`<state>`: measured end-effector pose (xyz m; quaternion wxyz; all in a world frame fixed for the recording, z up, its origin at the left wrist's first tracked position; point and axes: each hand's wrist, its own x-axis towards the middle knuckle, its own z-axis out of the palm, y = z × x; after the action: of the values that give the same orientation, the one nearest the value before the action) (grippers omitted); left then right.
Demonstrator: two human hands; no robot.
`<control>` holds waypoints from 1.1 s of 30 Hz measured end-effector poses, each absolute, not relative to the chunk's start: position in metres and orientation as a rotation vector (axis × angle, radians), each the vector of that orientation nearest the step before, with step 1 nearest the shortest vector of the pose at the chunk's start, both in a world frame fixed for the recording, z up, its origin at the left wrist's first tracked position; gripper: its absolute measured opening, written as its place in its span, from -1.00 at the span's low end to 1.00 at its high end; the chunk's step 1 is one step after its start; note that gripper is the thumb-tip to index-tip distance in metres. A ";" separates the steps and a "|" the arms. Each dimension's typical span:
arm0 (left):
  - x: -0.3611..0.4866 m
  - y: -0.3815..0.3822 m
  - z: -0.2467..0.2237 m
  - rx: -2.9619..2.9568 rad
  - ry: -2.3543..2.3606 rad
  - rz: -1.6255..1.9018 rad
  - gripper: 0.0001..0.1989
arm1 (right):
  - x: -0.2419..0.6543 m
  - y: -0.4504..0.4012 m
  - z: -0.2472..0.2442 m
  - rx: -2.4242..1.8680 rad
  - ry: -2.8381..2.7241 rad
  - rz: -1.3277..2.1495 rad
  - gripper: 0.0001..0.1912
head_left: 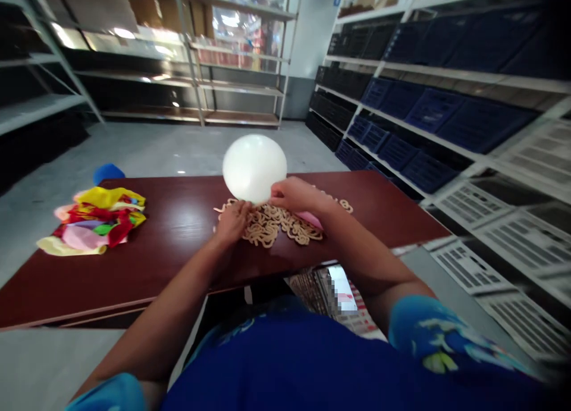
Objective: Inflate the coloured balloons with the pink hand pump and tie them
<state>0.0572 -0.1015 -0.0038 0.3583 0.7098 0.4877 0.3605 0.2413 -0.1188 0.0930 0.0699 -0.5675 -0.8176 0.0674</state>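
A white inflated balloon [254, 166] stands over a pile of tan, curly, string-like pieces [263, 226] on the dark red table. At the balloon's lower left, my left hand [232, 220] has its fingers closed near the balloon's base, over the pile. My right hand [294, 194] is at the balloon's lower right, fingers bent together against its edge. What either hand pinches is too small to make out. A pink piece [310, 219] lies under my right wrist, partly hidden.
Colourful limp balloons [96, 220] lie heaped on the left of the table [173, 256]. A blue round object [108, 173] is at its far left edge. Shelves with dark blue crates [432, 109] stand at the right; a phone-like bright screen [342, 289] is below the front edge.
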 end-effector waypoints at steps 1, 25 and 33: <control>0.057 -0.099 -0.004 1.963 1.320 0.921 -0.64 | 0.241 -0.120 0.098 -1.683 -2.468 0.365 -0.78; 0.083 -0.105 0.018 0.425 0.458 0.991 -0.66 | 0.248 -0.157 0.117 -0.822 -1.875 1.057 -0.75; 0.099 -0.135 0.033 0.188 0.247 0.881 -0.71 | 0.215 -0.133 -0.022 -1.087 -1.094 1.221 -0.75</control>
<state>0.0994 -0.1355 0.0329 0.8929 0.0905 0.1190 0.4246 0.2151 -0.1328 -0.0216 0.5542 -0.4599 -0.4629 0.5167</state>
